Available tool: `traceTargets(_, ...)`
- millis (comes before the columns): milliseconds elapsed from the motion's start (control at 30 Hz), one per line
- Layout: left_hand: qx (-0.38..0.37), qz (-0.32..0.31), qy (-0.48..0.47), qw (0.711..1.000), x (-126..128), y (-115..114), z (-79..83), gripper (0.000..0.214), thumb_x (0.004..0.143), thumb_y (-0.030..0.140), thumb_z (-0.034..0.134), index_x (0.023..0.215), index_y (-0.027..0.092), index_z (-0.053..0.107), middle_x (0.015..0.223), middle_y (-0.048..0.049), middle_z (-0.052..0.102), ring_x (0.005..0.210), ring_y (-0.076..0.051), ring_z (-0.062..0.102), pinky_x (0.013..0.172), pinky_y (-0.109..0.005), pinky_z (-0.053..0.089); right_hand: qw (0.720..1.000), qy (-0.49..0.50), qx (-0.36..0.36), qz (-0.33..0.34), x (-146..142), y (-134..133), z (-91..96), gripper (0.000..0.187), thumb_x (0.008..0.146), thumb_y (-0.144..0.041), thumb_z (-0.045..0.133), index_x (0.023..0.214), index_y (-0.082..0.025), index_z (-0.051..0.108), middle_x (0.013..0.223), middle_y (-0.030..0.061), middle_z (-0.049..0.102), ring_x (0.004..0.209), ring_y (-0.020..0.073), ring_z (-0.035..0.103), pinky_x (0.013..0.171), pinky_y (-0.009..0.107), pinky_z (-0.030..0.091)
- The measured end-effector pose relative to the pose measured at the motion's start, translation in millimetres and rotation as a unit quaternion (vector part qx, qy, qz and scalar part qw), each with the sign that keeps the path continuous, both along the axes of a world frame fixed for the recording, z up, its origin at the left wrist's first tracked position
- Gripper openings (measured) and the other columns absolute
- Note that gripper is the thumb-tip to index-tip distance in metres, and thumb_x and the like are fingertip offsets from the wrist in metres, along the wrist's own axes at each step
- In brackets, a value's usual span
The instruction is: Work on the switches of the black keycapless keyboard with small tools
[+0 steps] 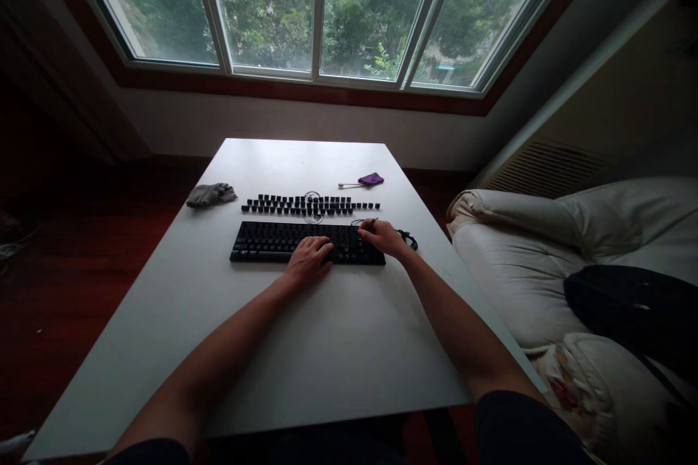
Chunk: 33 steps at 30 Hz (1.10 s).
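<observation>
A black keyboard (262, 241) lies on the white table, some of its keys hidden under my hands. My left hand (310, 256) rests on its middle, fingers stretched out over the keys and holding nothing. Above the right part of the keyboard, my right hand (382, 236) pinches a thin dark tool (373, 223); its exact kind is too small to make out. Beyond the keyboard, several loose black keycaps (273, 204) stand in rows.
A crumpled grey cloth (211, 194) lies at the table's left. Cotton swabs (347, 186) and a folded purple cloth (371, 179) lie at the back right. A black cable (408, 239) is coiled by my right wrist. A pale sofa (507, 261) with a black bag (632, 305) stands right.
</observation>
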<state>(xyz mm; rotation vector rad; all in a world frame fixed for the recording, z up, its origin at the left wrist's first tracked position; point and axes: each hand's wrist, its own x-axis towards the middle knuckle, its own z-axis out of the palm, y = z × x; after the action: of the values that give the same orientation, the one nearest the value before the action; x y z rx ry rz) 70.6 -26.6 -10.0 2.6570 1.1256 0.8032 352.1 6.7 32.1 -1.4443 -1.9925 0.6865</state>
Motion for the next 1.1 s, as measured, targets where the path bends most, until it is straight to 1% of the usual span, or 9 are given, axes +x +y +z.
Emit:
traceTargets(133, -0.001, -0.001, 0.002, 1.000, 0, 0, 0.2, 0.044, 0.082, 0.028, 0.067, 0.126, 0.024, 0.060, 0.135, -0.0108, 0.056, 0.124, -0.030, 0.051, 0.110, -0.050, 0.039, 0.999, 0.029, 0.018, -0.034, -2, -1, -8.0, 0.031, 0.087, -0.049, 0.059, 0.091, -0.020, 0.068, 0.074, 0.0029, 0.069, 0.067, 0.0182, 0.061, 0.063, 0.029, 0.047)
traceTargets(300, -0.005, -0.002, 0.009, 1.000, 0, -1, 1.6, 0.045, 0.083, 0.028, 0.067, 0.127, 0.024, 0.060, 0.135, -0.0105, 0.056, 0.124, -0.030, 0.051, 0.109, -0.049, 0.039, 0.991, 0.101, 0.039, -0.079, -5, -1, -26.1, 0.039, 0.085, -0.058, 0.060, 0.087, -0.020, 0.065, 0.064, 0.0010, 0.064, 0.058, 0.0178, 0.058, 0.060, 0.029, 0.047)
traceTargets(433, -0.007, -0.001, 0.012, 1.000, 1, -1, 2.3, 0.045, 0.083, 0.029, 0.067, 0.126, 0.024, 0.060, 0.134, -0.0103, 0.057, 0.124, -0.029, 0.050, 0.109, -0.049, 0.039, 0.970, 0.199, 0.039, -0.131, -9, 0, -41.6, 0.044, 0.086, -0.064, 0.056, 0.085, -0.021, 0.058, 0.069, 0.0017, 0.065, 0.056, 0.0169, 0.058, 0.059, 0.030, 0.048)
traceTargets(500, -0.006, 0.000, 0.011, 1.000, 1, -1, 2.2, 0.045, 0.082, 0.028, 0.067, 0.127, 0.024, 0.059, 0.134, -0.0102, 0.057, 0.124, -0.029, 0.050, 0.109, -0.049, 0.038, 0.963, 0.225, 0.028, -0.144, -10, 0, -46.0, 0.046, 0.085, -0.067, 0.056, 0.085, -0.021, 0.057, 0.072, 0.0021, 0.065, 0.056, 0.0162, 0.057, 0.057, 0.030, 0.049)
traceTargets(600, -0.006, 0.002, 0.006, 1.000, 1, -1, 1.7, 0.045, 0.082, 0.027, 0.067, 0.126, 0.024, 0.060, 0.134, -0.0101, 0.057, 0.123, -0.030, 0.050, 0.109, -0.049, 0.039, 0.957, 0.248, 0.016, -0.146, -10, -1, -45.0, 0.048, 0.083, -0.069, 0.057, 0.083, -0.022, 0.055, 0.071, 0.0014, 0.064, 0.055, 0.0150, 0.055, 0.056, 0.029, 0.049)
traceTargets(767, -0.010, 0.006, 0.000, 1.000, 2, -2, 2.0, 0.046, 0.081, 0.027, 0.068, 0.126, 0.025, 0.060, 0.133, -0.0099, 0.057, 0.123, -0.030, 0.050, 0.109, -0.050, 0.038, 0.915, 0.345, 0.079, -0.195, -8, -2, -29.0, 0.043, 0.090, -0.067, 0.051, 0.084, -0.024, 0.046, 0.072, -0.0003, 0.060, 0.054, 0.0122, 0.053, 0.054, 0.026, 0.048)
traceTargets(867, -0.013, 0.007, 0.000, 1.000, 2, -2, 2.1, 0.045, 0.081, 0.027, 0.068, 0.125, 0.025, 0.061, 0.133, -0.0098, 0.057, 0.123, -0.030, 0.050, 0.109, -0.049, 0.039, 0.932, 0.318, 0.060, -0.164, -14, -5, -24.0, 0.042, 0.088, -0.065, 0.055, 0.083, -0.023, 0.049, 0.072, 0.0000, 0.060, 0.054, 0.0122, 0.053, 0.054, 0.026, 0.048)
traceTargets(967, -0.018, 0.006, 0.003, 1.000, 1, -1, 2.5, 0.045, 0.081, 0.027, 0.067, 0.126, 0.026, 0.061, 0.133, -0.0095, 0.057, 0.123, -0.030, 0.050, 0.109, -0.049, 0.038, 0.945, 0.294, 0.037, -0.142, -25, -11, -25.5, 0.043, 0.087, -0.065, 0.057, 0.084, -0.022, 0.052, 0.071, 0.0006, 0.061, 0.053, 0.0133, 0.054, 0.053, 0.028, 0.048)
traceTargets(1100, -0.009, 0.005, 0.000, 1.000, 1, -4, 11.9, 0.043, 0.082, 0.028, 0.066, 0.125, 0.024, 0.062, 0.135, -0.0102, 0.056, 0.130, -0.031, 0.046, 0.116, -0.054, 0.030, 0.960, 0.243, 0.043, -0.132, -37, -23, -26.3, 0.044, 0.087, -0.065, 0.057, 0.089, -0.021, 0.059, 0.072, 0.0028, 0.064, 0.058, 0.0160, 0.059, 0.057, 0.030, 0.050)
